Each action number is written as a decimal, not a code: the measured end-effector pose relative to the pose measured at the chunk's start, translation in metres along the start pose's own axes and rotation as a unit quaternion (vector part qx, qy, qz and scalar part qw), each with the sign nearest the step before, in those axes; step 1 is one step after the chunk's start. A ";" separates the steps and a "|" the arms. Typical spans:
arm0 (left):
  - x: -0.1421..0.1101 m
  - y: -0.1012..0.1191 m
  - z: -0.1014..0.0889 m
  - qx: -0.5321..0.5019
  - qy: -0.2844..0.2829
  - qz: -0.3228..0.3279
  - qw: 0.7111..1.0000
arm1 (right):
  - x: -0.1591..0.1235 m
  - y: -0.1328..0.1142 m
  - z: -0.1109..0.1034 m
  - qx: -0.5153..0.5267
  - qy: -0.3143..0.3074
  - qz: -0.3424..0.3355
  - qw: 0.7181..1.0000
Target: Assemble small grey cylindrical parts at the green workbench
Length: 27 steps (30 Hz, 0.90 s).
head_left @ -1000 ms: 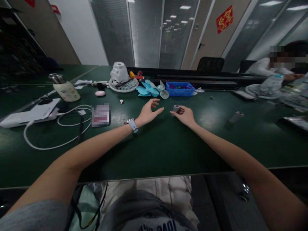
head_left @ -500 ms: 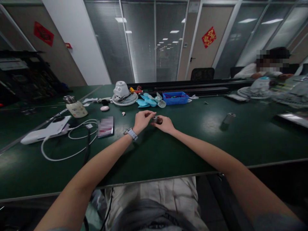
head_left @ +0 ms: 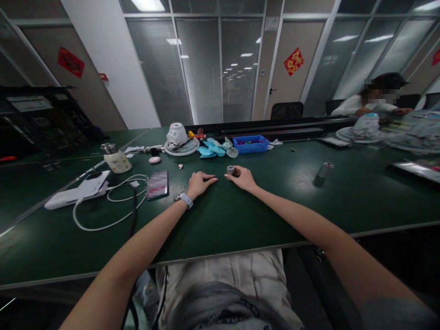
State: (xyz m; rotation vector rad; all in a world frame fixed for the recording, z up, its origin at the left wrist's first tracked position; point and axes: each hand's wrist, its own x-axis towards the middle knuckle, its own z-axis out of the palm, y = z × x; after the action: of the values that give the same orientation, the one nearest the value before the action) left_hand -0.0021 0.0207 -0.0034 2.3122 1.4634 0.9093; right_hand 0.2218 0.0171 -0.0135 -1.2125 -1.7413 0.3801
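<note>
A small grey metal cylinder (head_left: 230,170), which looks like a motor body, stands at the middle of the green table. My right hand (head_left: 243,178) grips its side between thumb and fingers. To its left, and apart from it, my left hand (head_left: 200,184) rests low over the table with thumb and index fingertips pinched together. Whatever may lie between those tips is too small to make out. A similar grey cylinder (head_left: 325,170) stands farther right on the table. Light-blue fan blades (head_left: 213,148) lie beyond my hands.
Behind are a white fan housing (head_left: 177,137) and a blue tray (head_left: 250,144) of small parts. On the left stand a bottle (head_left: 117,161), a phone (head_left: 157,185), a white device (head_left: 79,190) and looped cables. A person (head_left: 374,98) sits at the far right.
My left hand has come away from the cylinder's top, moving left and down. My right hand still holds the cylinder. The whole view has shifted slightly.
</note>
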 end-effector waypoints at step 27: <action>-0.004 0.005 -0.007 -0.050 0.078 -0.164 0.982 | -0.014 -0.057 0.042 -0.219 -0.087 -0.146 0.961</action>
State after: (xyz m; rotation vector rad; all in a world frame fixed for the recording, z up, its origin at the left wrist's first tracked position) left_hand -0.0046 0.0145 0.0033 1.8871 1.7512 1.0548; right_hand 0.1558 -0.0107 -0.0029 -1.2239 -2.1985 -0.0870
